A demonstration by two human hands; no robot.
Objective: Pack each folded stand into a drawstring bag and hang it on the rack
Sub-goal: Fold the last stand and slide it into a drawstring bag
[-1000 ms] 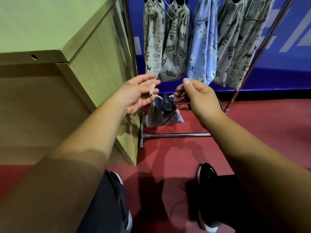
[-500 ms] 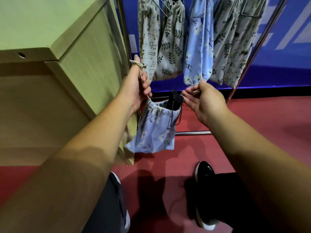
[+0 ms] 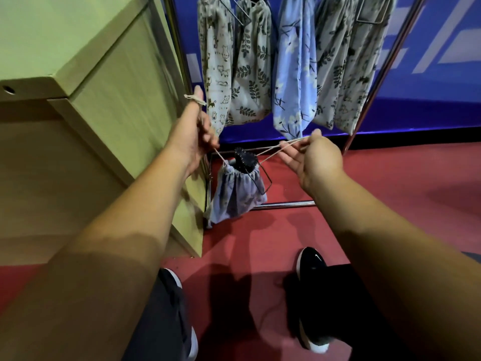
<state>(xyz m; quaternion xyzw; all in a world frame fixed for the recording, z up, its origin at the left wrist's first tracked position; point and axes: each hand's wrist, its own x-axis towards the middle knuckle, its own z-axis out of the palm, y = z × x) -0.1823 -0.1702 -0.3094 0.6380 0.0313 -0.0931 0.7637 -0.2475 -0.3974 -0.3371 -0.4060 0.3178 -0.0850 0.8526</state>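
Hands have drawn apart since half a second ago; bag (image 3: 238,190) mouth now cinched around black stand (image 3: 245,160). Left hand (image 3: 194,134) at 10 o'clock grips one cord, right hand (image 3: 316,157) at 3 grips the other. Bag hangs between them, below rack (image 3: 282,203) bags.

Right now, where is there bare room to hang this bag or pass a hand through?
Crowded: hung bags fill the rack side to side. Free: the red floor right of the rack's leg, and the strip between the held bag and the shoes.
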